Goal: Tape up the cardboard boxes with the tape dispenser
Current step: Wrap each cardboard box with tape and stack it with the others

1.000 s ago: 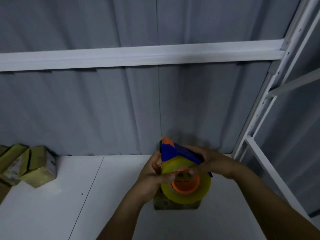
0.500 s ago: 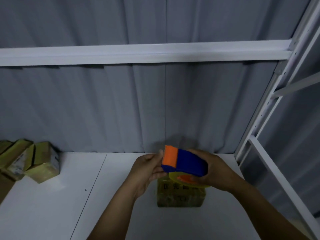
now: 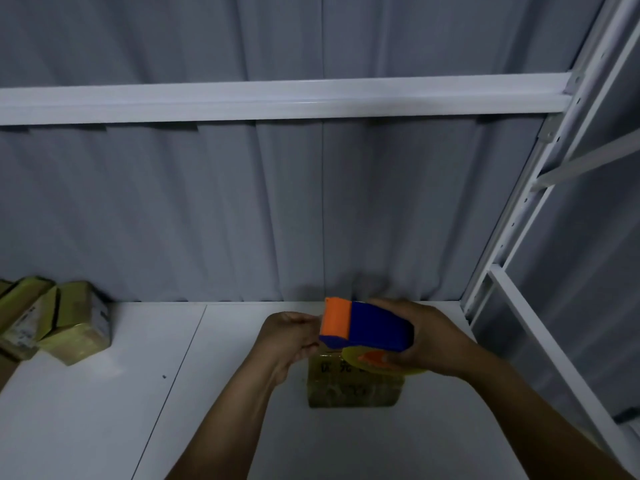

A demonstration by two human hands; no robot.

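Tape dispenser [image 3: 367, 329], blue with an orange nose, held over a small cardboard box [image 3: 353, 391] on the white shelf [image 3: 104, 427], at about 5 o'clock in my view. My right hand [image 3: 427, 339], at the dispenser's 3 o'clock, is wrapped round its blue body and the yellow roll [image 3: 410, 370]. My left hand [image 3: 287, 337], at its 9 o'clock, pinches at the orange nose; I cannot tell whether it has the tape's free end. As I judge it, the step needs a short tail drawn out, anchored past the box's far edge, then a straight pull along the seam without shoving the box. More boxes [image 3: 69, 327] lie well apart at 9 o'clock.
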